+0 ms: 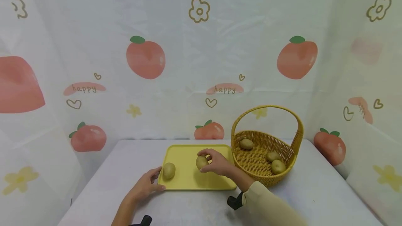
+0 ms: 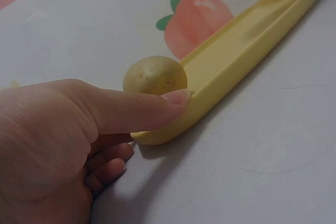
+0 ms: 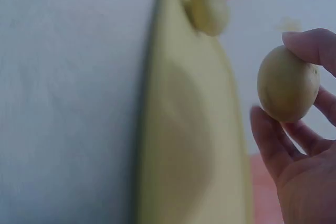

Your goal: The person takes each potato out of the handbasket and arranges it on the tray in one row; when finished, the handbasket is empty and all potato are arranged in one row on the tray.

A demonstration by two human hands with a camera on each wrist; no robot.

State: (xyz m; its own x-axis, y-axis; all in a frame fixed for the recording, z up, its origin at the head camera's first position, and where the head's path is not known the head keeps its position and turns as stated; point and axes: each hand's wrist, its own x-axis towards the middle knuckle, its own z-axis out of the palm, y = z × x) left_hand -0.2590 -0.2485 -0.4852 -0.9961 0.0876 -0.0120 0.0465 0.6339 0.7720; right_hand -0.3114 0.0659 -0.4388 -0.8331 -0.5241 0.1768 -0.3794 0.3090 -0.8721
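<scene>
Above the middle of a yellow tray (image 1: 185,184), my right hand (image 1: 218,163) holds a potato (image 1: 202,162) between thumb and fingertips. The right wrist view shows this potato (image 3: 287,84) raised over the tray, its skin pale brown and smooth. My left hand (image 1: 145,186) grips the tray's near left corner, with the thumb along the rim and the other fingers around the side. Another potato (image 1: 169,171) lies inside the tray at its left end, close by that hand; in the left wrist view the thumb partly hides this potato (image 2: 155,74).
A woven basket (image 1: 251,163) with a tall arched handle stands right of the tray, overlapping its right end in the head view. Three potatoes lie in it, one at the back left (image 1: 246,144). White cloth (image 1: 201,79) printed with fruit hangs behind the white table (image 1: 185,208).
</scene>
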